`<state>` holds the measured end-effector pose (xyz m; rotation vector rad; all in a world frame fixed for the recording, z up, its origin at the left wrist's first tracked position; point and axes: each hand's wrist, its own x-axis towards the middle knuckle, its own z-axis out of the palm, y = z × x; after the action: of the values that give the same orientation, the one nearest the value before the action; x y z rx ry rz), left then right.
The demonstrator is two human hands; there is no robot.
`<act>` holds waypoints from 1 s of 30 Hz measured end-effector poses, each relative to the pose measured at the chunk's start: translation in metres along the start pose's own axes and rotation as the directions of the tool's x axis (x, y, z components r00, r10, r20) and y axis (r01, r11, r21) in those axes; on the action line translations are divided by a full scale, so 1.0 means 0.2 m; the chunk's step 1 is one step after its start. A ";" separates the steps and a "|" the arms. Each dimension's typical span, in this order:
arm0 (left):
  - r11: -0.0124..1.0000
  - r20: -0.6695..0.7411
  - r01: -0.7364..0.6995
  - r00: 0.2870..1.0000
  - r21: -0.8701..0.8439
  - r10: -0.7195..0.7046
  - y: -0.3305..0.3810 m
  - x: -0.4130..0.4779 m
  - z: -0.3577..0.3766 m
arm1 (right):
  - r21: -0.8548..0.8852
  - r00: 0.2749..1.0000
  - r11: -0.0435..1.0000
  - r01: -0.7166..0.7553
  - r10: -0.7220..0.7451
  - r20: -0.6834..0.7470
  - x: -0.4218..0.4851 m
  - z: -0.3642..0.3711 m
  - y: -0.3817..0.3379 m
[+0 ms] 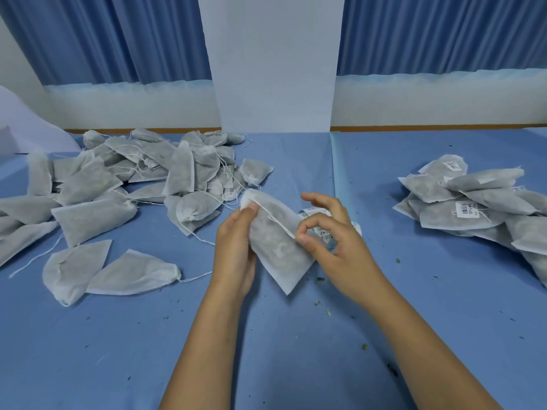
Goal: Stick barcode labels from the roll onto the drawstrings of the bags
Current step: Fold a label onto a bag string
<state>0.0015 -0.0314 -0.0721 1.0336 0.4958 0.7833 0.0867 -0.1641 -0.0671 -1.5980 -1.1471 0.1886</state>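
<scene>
From my station I see the bag point(275, 247) held just above the blue table point(296, 350). Its long axis slants, with the gathered neck pointing up and to the left and the bottom corner pointing down toward me. The drawstring point(273, 218) lies taut across its face from the neck toward the right. My left hand point(236, 250) wraps the bag's left edge, with the thumb clamped on the neck. My right hand point(334, 247) pinches the drawstring's free end between thumb and forefinger, and its other fingers are spread apart. Just behind the bag, partly hidden by that hand, lies the label strip point(313, 213). Left of the bag is the unlabelled pile point(133, 179), and well to the right of it is the labelled pile point(473, 202).
</scene>
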 end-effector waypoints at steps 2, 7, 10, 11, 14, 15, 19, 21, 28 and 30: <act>0.993 0.005 -0.016 1.000 -0.114 0.017 0.00 0.00 0.00 | 0.025 0.997 0.998 -0.066 0.065 0.041 0.00 0.01 0.01; 0.985 -0.020 -0.100 0.995 -0.144 0.098 -0.02 -0.01 0.03 | 0.154 0.992 0.980 -0.123 0.118 0.040 0.01 0.02 0.02; 0.964 -0.049 -0.256 0.964 0.072 0.260 -0.03 -0.02 0.03 | 0.222 0.988 0.967 -0.128 0.144 -0.056 0.02 0.01 0.02; 0.942 -0.017 -0.311 0.949 0.126 0.316 -0.04 -0.03 0.03 | 0.238 0.983 0.963 -0.129 0.156 -0.100 0.02 0.00 0.02; 0.854 0.216 -0.452 0.889 0.258 0.405 -0.04 -0.05 0.05 | 0.220 0.969 0.971 -0.093 0.139 -0.205 0.03 -0.02 0.04; 0.830 0.281 -0.469 0.876 0.302 0.393 -0.04 -0.06 0.06 | 0.190 0.970 0.979 -0.076 0.117 -0.212 0.03 -0.02 0.04; 0.831 0.238 -0.397 0.915 0.389 0.326 -0.07 -0.06 0.11 | 0.132 0.989 0.991 -0.026 0.044 -0.140 0.03 -0.02 0.03; 0.837 0.137 -0.368 0.929 0.404 0.343 -0.07 -0.05 0.11 | 0.149 0.982 0.987 -0.060 0.085 -0.167 0.04 -0.07 0.04; 0.426 0.141 -0.595 0.678 0.682 0.722 -0.05 0.09 0.21 | -0.302 0.775 0.714 -0.632 0.587 -0.236 0.04 -0.33 0.19; 0.287 0.271 -0.629 0.639 0.722 0.720 -0.11 0.10 0.22 | -0.232 0.748 0.718 -0.657 0.660 -0.076 0.03 -0.29 0.20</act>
<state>0.0530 -0.0478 -0.0731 2.1337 0.4794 1.4746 0.1495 -0.1959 -0.0750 -2.1923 -0.5642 0.5419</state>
